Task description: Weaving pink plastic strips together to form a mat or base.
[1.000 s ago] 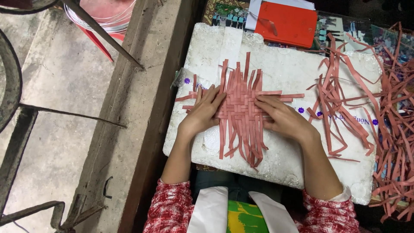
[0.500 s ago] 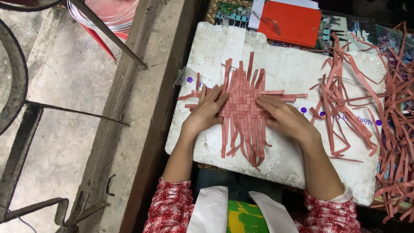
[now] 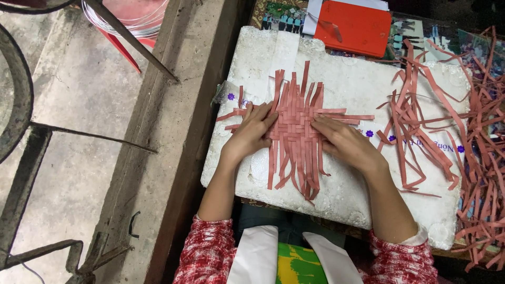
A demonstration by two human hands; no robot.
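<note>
On white foam board point(image 3: 347, 84): woven mat of pink strips point(image 3: 294, 126), centred. Left hand point(image 3: 251, 131) flat, fingers spread, pressing mat's left edge. Right hand point(image 3: 344, 143) flat, fingers loosely together, pressing right edge. Neither grips anything. Loose pink strips point(image 3: 421, 126) piled well right; red folder point(image 3: 355, 26) beyond.

sleeves: red-and-white checked knit, pushed up to the elbows, lower centre of the frame | right cuff: pale lining showing | forearms: bare | left hand point(image 3: 251, 131), right hand point(image 3: 344, 143): no rings or gloves | front: white panels over green-and-yellow cloth, bottom centre
</note>
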